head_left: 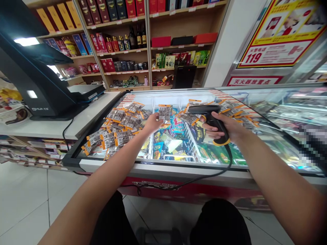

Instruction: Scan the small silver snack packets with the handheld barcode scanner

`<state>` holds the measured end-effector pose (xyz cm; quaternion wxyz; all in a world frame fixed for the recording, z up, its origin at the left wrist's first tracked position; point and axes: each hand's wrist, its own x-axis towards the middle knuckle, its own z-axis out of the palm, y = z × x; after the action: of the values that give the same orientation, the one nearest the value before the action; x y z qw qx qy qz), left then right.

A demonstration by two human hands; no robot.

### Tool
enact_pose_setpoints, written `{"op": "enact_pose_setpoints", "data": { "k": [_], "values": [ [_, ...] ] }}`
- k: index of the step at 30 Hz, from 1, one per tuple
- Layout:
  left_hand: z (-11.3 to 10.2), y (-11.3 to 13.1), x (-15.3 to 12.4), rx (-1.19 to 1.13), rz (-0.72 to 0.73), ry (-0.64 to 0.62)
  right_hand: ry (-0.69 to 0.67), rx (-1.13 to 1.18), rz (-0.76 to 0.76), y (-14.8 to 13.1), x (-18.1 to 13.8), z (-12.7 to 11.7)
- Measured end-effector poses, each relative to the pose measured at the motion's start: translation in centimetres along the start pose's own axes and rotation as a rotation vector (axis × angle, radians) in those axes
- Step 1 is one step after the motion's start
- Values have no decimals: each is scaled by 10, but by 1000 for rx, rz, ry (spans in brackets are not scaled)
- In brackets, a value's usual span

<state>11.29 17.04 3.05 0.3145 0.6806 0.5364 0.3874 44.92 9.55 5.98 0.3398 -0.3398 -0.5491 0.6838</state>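
My right hand (226,124) is wrapped round the grip of a black barcode scanner (204,109) with yellow trim, whose head points left. A cable hangs from its grip. In my left hand (153,123) I hold a small snack packet (165,114) by its edge, its printed label side up, above the freezer's glass. To the left a loose pile of like packets (120,126) with orange edges lies on the glass. Another group of packets (230,108) lies to the right, partly behind the scanner and my right hand.
Under the glass of the chest freezer (178,166), wire baskets hold bagged frozen goods. The scanner's cable (204,177) droops across the freezer's front. At left a counter (58,131) bears a dark checkout machine (46,78). Stocked shelves (120,51) stand behind. More frozen packs lie at right.
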Motion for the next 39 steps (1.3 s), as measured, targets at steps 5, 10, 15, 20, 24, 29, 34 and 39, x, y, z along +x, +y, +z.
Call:
{"op": "enact_pose_setpoints", "data": {
  "k": [5, 10, 15, 20, 24, 29, 34, 39],
  "values": [
    [3, 9, -6, 89, 62, 17, -11, 84, -14, -2, -1, 12],
    [8, 15, -12, 106, 63, 3, -46, 81, -13, -2, 0, 15],
    [12, 16, -12, 76, 45, -14, -53, 107, -32, -1, 1, 13],
    [13, 19, -15, 149, 27, -71, -37, 132, -30, -2, 0, 12],
    [14, 22, -26, 361, 79, -21, 32, 174, -26, -5, -1, 12],
    [3, 26, -39, 594, 144, 55, 100, 171, -31, -6, 2, 12],
    [-1, 32, -45, 709, 242, -320, 94, 151, -14, -4, 3, 8],
    [30, 46, -40, 630, 297, -449, 135, 185, -70, -9, 0, 6]
  ]
}}
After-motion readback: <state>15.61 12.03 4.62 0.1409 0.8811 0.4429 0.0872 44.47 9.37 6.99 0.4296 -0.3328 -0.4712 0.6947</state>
